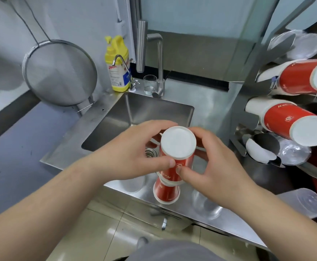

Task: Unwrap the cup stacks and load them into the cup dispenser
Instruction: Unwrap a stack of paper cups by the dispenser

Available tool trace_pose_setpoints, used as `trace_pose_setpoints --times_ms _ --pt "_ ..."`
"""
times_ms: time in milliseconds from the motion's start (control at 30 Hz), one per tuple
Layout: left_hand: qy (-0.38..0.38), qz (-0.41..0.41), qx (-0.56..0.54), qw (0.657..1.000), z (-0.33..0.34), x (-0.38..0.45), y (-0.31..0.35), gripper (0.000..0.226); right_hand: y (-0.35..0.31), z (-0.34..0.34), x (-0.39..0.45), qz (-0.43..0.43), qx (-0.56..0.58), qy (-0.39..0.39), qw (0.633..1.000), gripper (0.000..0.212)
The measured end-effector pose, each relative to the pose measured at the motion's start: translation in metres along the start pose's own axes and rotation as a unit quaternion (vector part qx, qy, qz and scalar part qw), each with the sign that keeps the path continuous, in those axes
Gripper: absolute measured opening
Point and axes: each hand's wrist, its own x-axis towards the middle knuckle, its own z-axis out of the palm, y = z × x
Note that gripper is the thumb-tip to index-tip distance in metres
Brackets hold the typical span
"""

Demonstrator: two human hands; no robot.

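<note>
Both hands are closed around a stack of red paper cups with white bases [174, 161], which is held upside down, the white bottom of the top cup facing the camera. On the left side of the stack the left hand [133, 151] is curled, its fingers wrapped behind the top cup and its thumb pressed to the red wall in front. From the right the stack is gripped by the right hand [212, 162], fingers curved over the far side and thumb tip laid on the red wall just beside the left thumb. Whether any wrapping is on the stack cannot be told. The lower end of the stack is seen below the grip, at the front edge of the stainless steel table [206, 210]. Beyond the grip a steel sink basin [135, 113] is sunk into the table, with a square steel tap [159, 59] and a clear drinking glass [150, 85] behind it. To the right of the grip a steel cup dispenser rack [248, 146] is mounted, from which two stacks of red cups [293, 119] project base-first, with clear plastic cups [295, 153] held below them. Far to the left of the grip a round metal mesh strainer [59, 72] hangs on the wall, and a yellow plastic jug [117, 63] stands beside it.
</note>
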Motion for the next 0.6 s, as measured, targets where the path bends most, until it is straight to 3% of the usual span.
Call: trace_pose_setpoints --times_ms 600 --pt "-0.038 -0.018 0.051 0.998 0.018 -0.001 -0.039 0.06 0.021 0.031 -0.005 0.062 -0.054 -0.014 0.997 0.068"
